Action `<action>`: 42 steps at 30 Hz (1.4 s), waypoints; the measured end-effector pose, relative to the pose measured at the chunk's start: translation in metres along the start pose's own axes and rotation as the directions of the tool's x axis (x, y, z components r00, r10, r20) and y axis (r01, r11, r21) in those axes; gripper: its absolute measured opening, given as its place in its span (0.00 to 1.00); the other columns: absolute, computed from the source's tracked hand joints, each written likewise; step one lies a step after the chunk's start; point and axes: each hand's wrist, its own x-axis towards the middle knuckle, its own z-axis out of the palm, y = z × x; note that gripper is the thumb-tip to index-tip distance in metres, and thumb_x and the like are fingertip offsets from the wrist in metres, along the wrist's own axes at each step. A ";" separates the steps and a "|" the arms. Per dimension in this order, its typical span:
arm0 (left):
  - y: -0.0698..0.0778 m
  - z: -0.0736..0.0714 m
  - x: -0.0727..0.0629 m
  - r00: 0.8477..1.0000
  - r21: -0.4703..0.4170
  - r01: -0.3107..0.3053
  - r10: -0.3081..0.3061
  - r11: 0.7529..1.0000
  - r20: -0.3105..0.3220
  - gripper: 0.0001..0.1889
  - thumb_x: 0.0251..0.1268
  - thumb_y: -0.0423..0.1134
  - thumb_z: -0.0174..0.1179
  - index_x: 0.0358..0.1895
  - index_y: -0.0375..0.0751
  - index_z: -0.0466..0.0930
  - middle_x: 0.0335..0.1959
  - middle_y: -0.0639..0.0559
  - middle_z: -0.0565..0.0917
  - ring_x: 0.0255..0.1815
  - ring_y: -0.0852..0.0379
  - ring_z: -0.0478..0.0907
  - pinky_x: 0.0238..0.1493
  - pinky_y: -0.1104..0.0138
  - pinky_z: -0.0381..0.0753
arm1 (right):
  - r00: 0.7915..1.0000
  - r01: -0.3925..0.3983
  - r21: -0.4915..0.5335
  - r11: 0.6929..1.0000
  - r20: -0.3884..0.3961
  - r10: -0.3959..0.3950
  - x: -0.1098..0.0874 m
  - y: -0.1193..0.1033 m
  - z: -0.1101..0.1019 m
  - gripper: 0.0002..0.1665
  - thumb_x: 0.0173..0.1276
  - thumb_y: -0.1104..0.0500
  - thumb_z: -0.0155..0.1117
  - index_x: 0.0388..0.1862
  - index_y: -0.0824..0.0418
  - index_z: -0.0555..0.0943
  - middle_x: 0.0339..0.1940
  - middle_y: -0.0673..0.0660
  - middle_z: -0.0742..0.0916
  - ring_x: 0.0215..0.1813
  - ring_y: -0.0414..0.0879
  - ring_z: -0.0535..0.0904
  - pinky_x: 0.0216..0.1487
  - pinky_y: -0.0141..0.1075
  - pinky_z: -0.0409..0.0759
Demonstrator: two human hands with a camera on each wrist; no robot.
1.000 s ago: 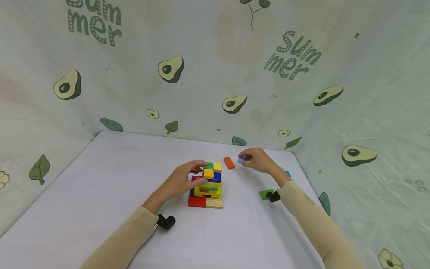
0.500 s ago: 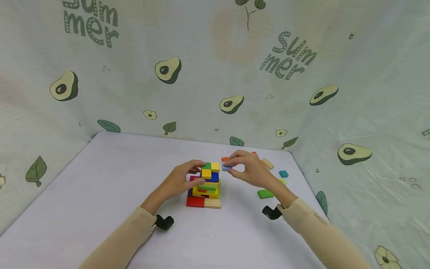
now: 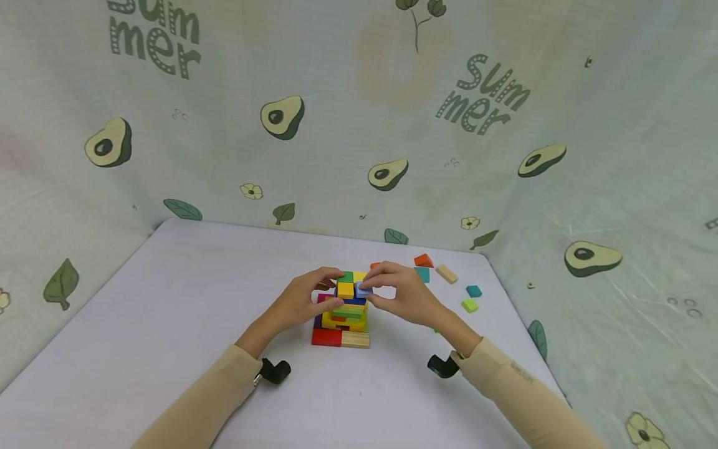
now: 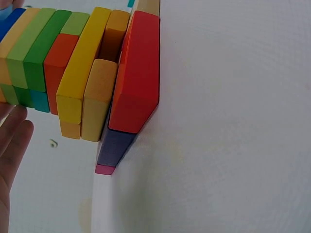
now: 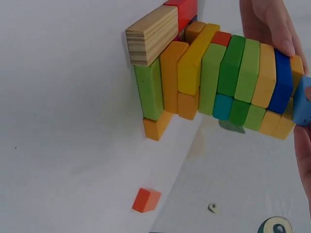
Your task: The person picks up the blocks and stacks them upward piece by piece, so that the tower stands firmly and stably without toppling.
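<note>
A tower of colourful wooden blocks [image 3: 348,312] stands mid-table on a wider base, which has a red block [image 3: 326,337] and a plain wood block [image 3: 356,339] at its front. Its upper layers end in green and yellow blocks. My left hand [image 3: 305,296] holds the tower's upper left side, thumb at the front and fingers behind. Between thumb and fingertips, my right hand [image 3: 406,293] pinches a light blue block [image 5: 302,104] at the top front right corner, beside a yellow block [image 3: 345,290]. In the right wrist view the left thumb lies by the dark blue block [image 5: 283,73].
Right of the tower lie loose blocks: a red-orange one [image 3: 423,260], a plain wood one [image 3: 446,274], a teal one [image 3: 473,291] and a lime one [image 3: 469,305]. An orange block [image 5: 146,200] lies behind the tower. Printed fabric [image 3: 336,156] surrounds the table.
My right hand has carried the light blue block leftward from the back right of the table to the tower's top. The left hand has stayed at the tower.
</note>
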 end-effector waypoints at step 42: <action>0.007 -0.002 0.001 1.000 0.006 -0.004 0.004 1.000 -0.018 0.29 0.70 0.50 0.73 0.71 0.53 0.76 0.65 0.52 0.83 0.61 0.50 0.83 0.61 0.55 0.86 | 0.986 -0.161 0.107 0.981 -0.012 0.163 -0.006 0.007 0.019 0.22 0.70 0.58 0.77 0.62 0.56 0.86 0.69 0.54 0.83 0.68 0.49 0.81 0.59 0.39 0.87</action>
